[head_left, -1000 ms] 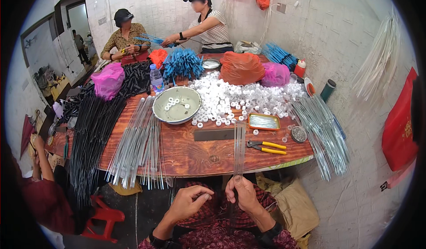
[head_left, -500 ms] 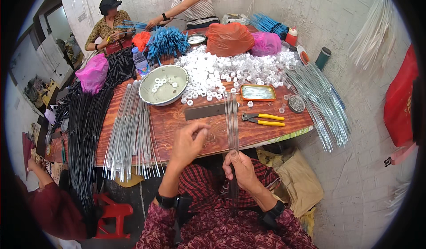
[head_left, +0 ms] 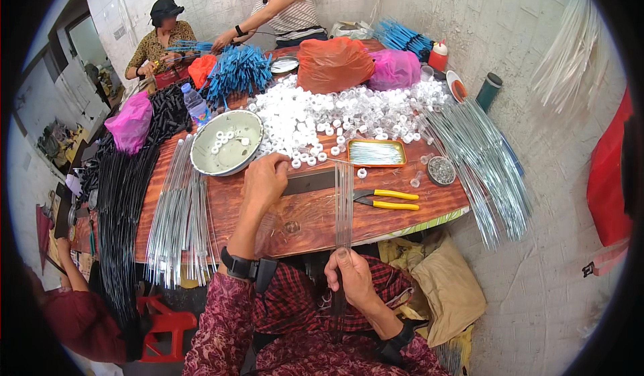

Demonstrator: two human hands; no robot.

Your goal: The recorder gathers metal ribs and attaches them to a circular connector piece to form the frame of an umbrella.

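My right hand (head_left: 353, 277) is closed around a bundle of thin, clear rods (head_left: 343, 208), which stand upright before me with their upper ends over the table. Reaching forward over the table, my left hand (head_left: 265, 180) has its fingers curled at the near edge of a heap of small white rings (head_left: 288, 118). Whatever lies between those fingertips, if anything, is too small to make out. Just left of that hand sits a round enamel basin (head_left: 228, 143) with several white rings inside. A dark flat bar (head_left: 310, 182) lies between my hands.
Yellow-handled pincers (head_left: 386, 199), a tray of thin pins (head_left: 377, 153) and a small round dish (head_left: 441, 171) lie on the right. Long rod bundles overhang the table edge: clear (head_left: 178, 218), black (head_left: 124, 201), silvery (head_left: 479, 168). Two people work across the table; another person's arm (head_left: 72, 269) shows at left.
My left hand has moved forward and left, from beside the rods to the edge of the white rings. The right hand still grips the rods. The view has shifted slightly.
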